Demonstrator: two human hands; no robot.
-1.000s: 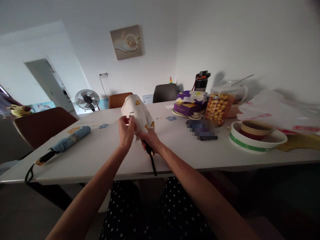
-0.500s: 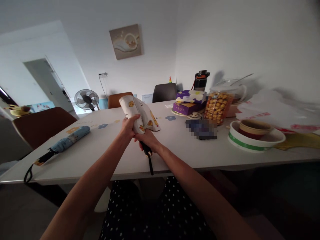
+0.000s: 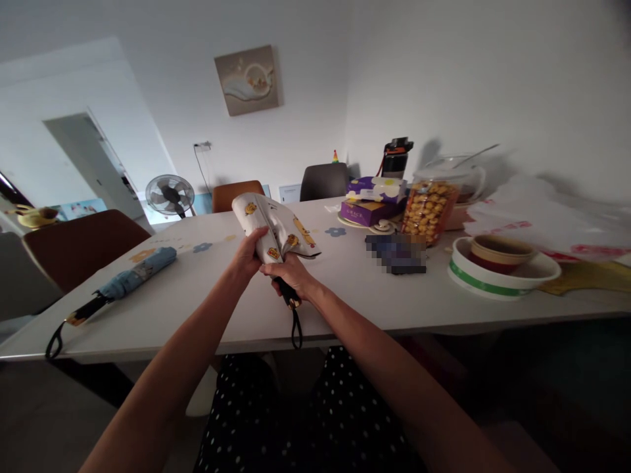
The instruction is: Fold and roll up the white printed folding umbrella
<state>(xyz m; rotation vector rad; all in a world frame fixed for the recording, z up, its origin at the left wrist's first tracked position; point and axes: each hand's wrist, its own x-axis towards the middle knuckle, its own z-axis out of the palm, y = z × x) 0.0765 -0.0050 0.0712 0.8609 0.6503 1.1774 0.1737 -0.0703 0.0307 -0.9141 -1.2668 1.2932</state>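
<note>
Over the white table I hold a folded white umbrella printed with small yellow figures, tilted up and away from me. My left hand is wrapped round its bunched fabric near the base. My right hand grips its black handle, and the black wrist strap dangles below the table edge. A folded blue umbrella with a black handle lies flat on the table to my left, apart from both hands.
To the right stand a jar of snacks, a purple box on a plate, a black bottle, a white-and-green bowl holding a smaller bowl, and plastic bags. Chairs ring the table; a fan stands behind.
The umbrella's loose puffed canopy has been gathered into a narrower bundle. My left hand went from touching the fabric to closing round it; the umbrella sank slightly.
</note>
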